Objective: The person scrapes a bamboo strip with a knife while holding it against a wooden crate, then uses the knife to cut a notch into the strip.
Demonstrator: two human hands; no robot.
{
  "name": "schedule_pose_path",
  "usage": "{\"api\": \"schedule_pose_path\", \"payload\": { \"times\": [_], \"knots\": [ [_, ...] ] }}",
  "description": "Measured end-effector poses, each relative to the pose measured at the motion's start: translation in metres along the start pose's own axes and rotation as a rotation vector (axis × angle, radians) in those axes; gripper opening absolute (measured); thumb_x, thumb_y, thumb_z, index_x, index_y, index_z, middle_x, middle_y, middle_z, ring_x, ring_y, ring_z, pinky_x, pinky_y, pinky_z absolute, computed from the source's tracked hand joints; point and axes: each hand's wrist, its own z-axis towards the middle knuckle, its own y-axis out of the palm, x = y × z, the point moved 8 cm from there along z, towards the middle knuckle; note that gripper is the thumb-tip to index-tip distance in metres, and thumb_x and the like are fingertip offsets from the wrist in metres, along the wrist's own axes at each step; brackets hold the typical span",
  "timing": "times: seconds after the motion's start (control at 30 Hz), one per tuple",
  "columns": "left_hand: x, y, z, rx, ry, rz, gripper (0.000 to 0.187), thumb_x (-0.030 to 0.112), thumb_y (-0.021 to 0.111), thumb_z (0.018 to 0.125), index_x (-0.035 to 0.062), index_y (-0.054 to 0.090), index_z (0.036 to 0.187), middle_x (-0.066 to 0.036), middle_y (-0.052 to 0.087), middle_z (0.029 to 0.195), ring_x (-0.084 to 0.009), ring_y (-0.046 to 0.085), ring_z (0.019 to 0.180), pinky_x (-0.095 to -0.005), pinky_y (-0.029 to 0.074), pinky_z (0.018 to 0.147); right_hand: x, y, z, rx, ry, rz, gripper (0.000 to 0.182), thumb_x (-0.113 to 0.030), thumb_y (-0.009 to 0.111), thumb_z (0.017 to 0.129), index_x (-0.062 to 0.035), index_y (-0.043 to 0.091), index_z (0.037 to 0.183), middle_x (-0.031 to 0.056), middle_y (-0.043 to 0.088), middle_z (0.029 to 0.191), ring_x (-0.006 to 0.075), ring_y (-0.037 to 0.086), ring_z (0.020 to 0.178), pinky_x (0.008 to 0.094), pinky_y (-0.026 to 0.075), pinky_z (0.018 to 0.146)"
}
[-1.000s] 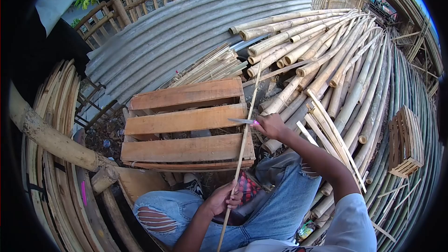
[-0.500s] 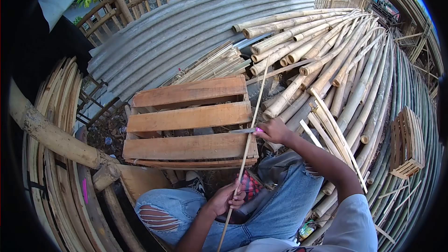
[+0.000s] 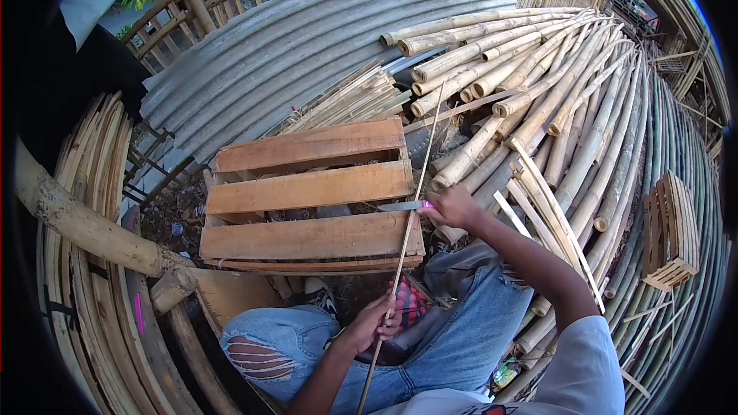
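Observation:
My left hand (image 3: 372,323) is closed round the lower part of a long thin bamboo strip (image 3: 403,253), above my lap. The strip slants up past the right end of a slatted wooden crate (image 3: 307,238). My right hand (image 3: 452,207) grips the pink handle of a knife (image 3: 401,205). Its blade points left and crosses the strip over the crate's right edge. Whether the edge bites into the strip cannot be made out.
Bamboo poles (image 3: 477,88) fill the right side. Split strips (image 3: 557,223) lie by my right arm. A small crate (image 3: 670,234) stands far right. A thick bamboo pole (image 3: 100,227) crosses at left. Corrugated sheeting (image 3: 307,38) stands behind.
My right hand and the knife have moved slightly up along the strip. The strip's top end has shifted a little upward. My left hand has stayed almost in place.

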Motion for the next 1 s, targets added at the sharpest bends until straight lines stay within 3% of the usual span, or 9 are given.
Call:
{"api": "schedule_pose_path", "payload": {
  "times": [0.03, 0.13, 0.27, 0.33, 0.43, 0.77, 0.87, 0.93, 1.0],
  "knots": [
    [-0.001, 0.002, -0.002, 0.003, -0.02, -0.021, 0.021, 0.038, 0.039, 0.099, 0.0184, 0.042, 0.092, 0.005, 0.038, 0.064, -0.0023, 0.033, 0.047, -0.0183, 0.029, 0.044, 0.039, -0.006, 0.004, 0.088, 0.213, -0.006, 0.055, -0.054, 0.041, 0.091, -0.0076, 0.058, 0.067, 0.0141, 0.054, 0.052, 0.0352, 0.057, 0.052, 0.0439, 0.044, 0.049],
    [0.005, 0.006, 0.0, 0.013, -0.043, 0.036, 0.026, 0.039, 0.039, 0.099, 0.0154, 0.04, 0.089, 0.003, 0.038, 0.064, -0.0034, 0.032, 0.047, -0.019, 0.029, 0.044, 0.094, -0.021, 0.009, 0.084, 0.393, -0.097, 0.053, -0.051, 0.038, 0.093, -0.006, 0.057, 0.074, 0.0171, 0.056, 0.057, 0.0364, 0.059, 0.057, 0.0465, 0.044, 0.052],
    [-0.003, -0.003, 0.002, 0.086, -0.014, 0.004, 0.024, 0.038, 0.04, 0.099, 0.0152, 0.041, 0.091, 0.002, 0.038, 0.065, -0.0042, 0.032, 0.047, -0.0191, 0.03, 0.044, 0.054, -0.008, -0.007, 0.079, 0.299, 0.077, 0.052, -0.05, 0.037, 0.094, -0.005, 0.057, 0.076, 0.0185, 0.055, 0.056, 0.0382, 0.056, 0.057, 0.0476, 0.044, 0.054],
    [-0.003, -0.002, 0.003, 0.093, 0.008, 0.014, 0.023, 0.037, 0.04, 0.099, 0.0151, 0.041, 0.091, 0.002, 0.038, 0.065, -0.0039, 0.032, 0.047, -0.0191, 0.03, 0.044, 0.008, 0.0, -0.015, -0.035, -0.037, 0.102, 0.05, -0.05, 0.04, 0.093, -0.0055, 0.056, 0.077, 0.0165, 0.052, 0.053, 0.0366, 0.055, 0.053, 0.0462, 0.043, 0.052],
    [0.003, -0.001, 0.0, 0.122, 0.037, 0.076, 0.022, 0.036, 0.04, 0.099, 0.0151, 0.041, 0.092, 0.002, 0.038, 0.065, -0.0035, 0.031, 0.047, -0.0186, 0.03, 0.044, -0.028, 0.004, -0.025, -0.138, -0.187, 0.063, 0.05, -0.052, 0.042, 0.091, -0.0069, 0.056, 0.075, 0.0137, 0.05, 0.049, 0.0343, 0.054, 0.048, 0.0447, 0.042, 0.048],
    [-0.002, -0.011, 0.004, 0.177, 0.045, 0.148, 0.021, 0.035, 0.04, 0.1, 0.0147, 0.04, 0.094, 0.003, 0.037, 0.064, -0.0023, 0.032, 0.047, -0.0171, 0.029, 0.043, -0.014, 0.008, -0.02, -0.017, -0.197, -0.064, 0.053, -0.058, 0.043, 0.088, -0.0103, 0.054, 0.07, 0.0097, 0.049, 0.046, 0.0301, 0.052, 0.042, 0.0426, 0.038, 0.041],
    [0.003, -0.014, 0.006, 0.208, 0.105, 0.215, 0.019, 0.033, 0.041, 0.099, 0.0141, 0.041, 0.096, 0.003, 0.037, 0.064, -0.0024, 0.031, 0.047, -0.0171, 0.029, 0.042, 0.008, 0.008, -0.003, -0.045, -0.132, -0.153, 0.056, -0.059, 0.04, 0.089, -0.0098, 0.056, 0.068, 0.0116, 0.053, 0.049, 0.0312, 0.055, 0.046, 0.0439, 0.041, 0.044],
    [-0.002, -0.014, 0.001, 0.234, 0.101, 0.231, 0.018, 0.032, 0.041, 0.099, 0.0138, 0.041, 0.098, 0.003, 0.038, 0.064, -0.0024, 0.031, 0.046, -0.0169, 0.029, 0.042, 0.093, -0.017, 0.004, 0.097, 0.51, -0.096, 0.057, -0.058, 0.038, 0.091, -0.0089, 0.059, 0.069, 0.0141, 0.056, 0.053, 0.0331, 0.058, 0.051, 0.0446, 0.043, 0.047],
    [-0.005, -0.022, -0.009, 0.274, 0.12, 0.269, 0.018, 0.032, 0.041, 0.099, 0.0137, 0.042, 0.099, 0.003, 0.038, 0.064, -0.0024, 0.031, 0.047, -0.0167, 0.028, 0.042, 0.102, -0.019, -0.003, 0.016, 0.401, -0.138, 0.058, -0.055, 0.036, 0.092, -0.0079, 0.062, 0.071, 0.0166, 0.059, 0.057, 0.035, 0.06, 0.057, 0.0442, 0.045, 0.051]
  ]
}}
